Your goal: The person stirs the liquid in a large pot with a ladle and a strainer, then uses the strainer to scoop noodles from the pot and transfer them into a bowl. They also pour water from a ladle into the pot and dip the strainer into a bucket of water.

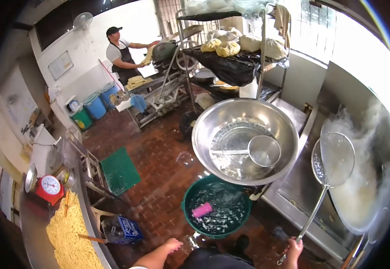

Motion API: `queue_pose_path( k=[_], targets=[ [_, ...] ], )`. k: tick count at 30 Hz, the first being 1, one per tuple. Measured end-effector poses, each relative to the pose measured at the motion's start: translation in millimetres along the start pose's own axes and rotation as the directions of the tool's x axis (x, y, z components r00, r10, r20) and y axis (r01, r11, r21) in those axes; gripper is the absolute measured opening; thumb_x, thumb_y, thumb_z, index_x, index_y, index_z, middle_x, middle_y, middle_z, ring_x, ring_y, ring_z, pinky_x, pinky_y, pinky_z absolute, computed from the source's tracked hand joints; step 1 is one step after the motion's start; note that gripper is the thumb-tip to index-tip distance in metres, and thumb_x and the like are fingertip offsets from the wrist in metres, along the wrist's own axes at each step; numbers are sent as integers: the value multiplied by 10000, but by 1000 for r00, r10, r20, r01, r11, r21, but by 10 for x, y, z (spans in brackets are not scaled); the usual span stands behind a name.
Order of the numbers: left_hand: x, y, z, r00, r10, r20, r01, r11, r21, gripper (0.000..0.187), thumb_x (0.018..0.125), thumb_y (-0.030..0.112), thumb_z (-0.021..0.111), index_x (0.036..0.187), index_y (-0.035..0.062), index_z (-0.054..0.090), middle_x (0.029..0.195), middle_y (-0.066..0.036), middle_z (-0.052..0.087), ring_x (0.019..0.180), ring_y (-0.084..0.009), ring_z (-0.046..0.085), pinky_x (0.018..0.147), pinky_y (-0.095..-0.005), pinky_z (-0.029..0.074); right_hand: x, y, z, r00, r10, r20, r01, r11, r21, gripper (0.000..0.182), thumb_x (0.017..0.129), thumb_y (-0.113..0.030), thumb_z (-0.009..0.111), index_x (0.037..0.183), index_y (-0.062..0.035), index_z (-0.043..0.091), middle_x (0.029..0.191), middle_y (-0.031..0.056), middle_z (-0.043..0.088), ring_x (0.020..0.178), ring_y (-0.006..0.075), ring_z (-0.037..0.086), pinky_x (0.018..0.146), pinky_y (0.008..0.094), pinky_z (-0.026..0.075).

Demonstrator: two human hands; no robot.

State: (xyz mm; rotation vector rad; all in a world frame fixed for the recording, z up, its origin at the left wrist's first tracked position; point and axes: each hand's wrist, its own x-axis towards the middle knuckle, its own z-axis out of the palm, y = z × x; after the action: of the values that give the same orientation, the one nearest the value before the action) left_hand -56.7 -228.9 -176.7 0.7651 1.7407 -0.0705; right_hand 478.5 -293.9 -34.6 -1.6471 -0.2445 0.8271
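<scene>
My right hand (293,247) is wrapped round the long metal handle of a skimmer (337,158). The skimmer's round mesh head hangs over the near-left part of a large steaming wok (355,226) of cloudy liquid. My left hand (174,245) is at the bottom centre, fingers curled, with nothing visible in it. Ahead of it a green tub (185,204) of water holds a floating pink cup (202,210). Above the tub stands a wide steel basin (199,134) with a smaller long-handled strainer (264,151) lying in it.
Yellow noodles (71,233) are heaped on a steel counter (31,228) at left, beside a red scale (50,188). A blue crate (130,228) stands below. A co-worker (125,56) handles dough at a machine (164,51) behind. A rack (263,58) holds bagged noodles. The tiled floor looks wet.
</scene>
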Motion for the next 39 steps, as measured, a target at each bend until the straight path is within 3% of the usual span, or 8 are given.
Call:
queue_pose_path(
  k=[16, 29, 31, 36, 39],
  targets=[
    [31, -111, -51, 1000, -24, 3, 24, 1000, -7, 294, 778, 383, 652, 871, 105, 628, 751, 4, 590, 602, -115, 509, 457, -279, 397, 31, 104, 87, 999, 34, 21, -35, 998, 47, 109, 768, -81, 523, 875, -94, 506, 520, 13, 419, 310, 128, 368, 268, 278, 349],
    [-44, -144, -11, 999, -3, 32, 4, 1000, -22, 286, 778, 377, 656, 832, 97, 634, 718, 0, 589, 566, -104, 511, 454, -271, 399, -82, -56, 115, 997, 74, 17, -74, 997, 0, 86, 765, -87, 535, 850, -81, 522, 535, 6, 424, 323, 111, 372, 284, 257, 363],
    [-29, -226, -27, 994, -81, 77, 80, 997, 12, 371, 791, 389, 645, 1016, 96, 608, 921, -16, 620, 803, -148, 574, 660, -326, 471, -81, -46, 80, 997, 72, 11, -72, 997, -21, 88, 766, -88, 537, 853, -80, 525, 531, 7, 423, 323, 110, 372, 284, 257, 363],
    [-80, -296, 31, 985, -162, 57, 164, 986, -28, 391, 802, 404, 628, 1038, 93, 608, 940, -15, 614, 806, -142, 567, 671, -324, 469, 215, 260, -35, 997, 65, 52, -64, 998, -19, 92, 754, -121, 549, 827, -66, 539, 498, 19, 416, 324, 150, 416, 295, 293, 380],
    [-181, -338, 58, 988, -153, -4, 153, 988, -17, 385, 775, 420, 648, 921, 64, 646, 871, -55, 648, 737, -173, 601, 616, -343, 478, 324, 449, -74, 991, 119, 63, -119, 993, -5, 81, 749, -114, 540, 815, -68, 538, 544, 10, 438, 370, 119, 409, 314, 263, 367]
  ],
)
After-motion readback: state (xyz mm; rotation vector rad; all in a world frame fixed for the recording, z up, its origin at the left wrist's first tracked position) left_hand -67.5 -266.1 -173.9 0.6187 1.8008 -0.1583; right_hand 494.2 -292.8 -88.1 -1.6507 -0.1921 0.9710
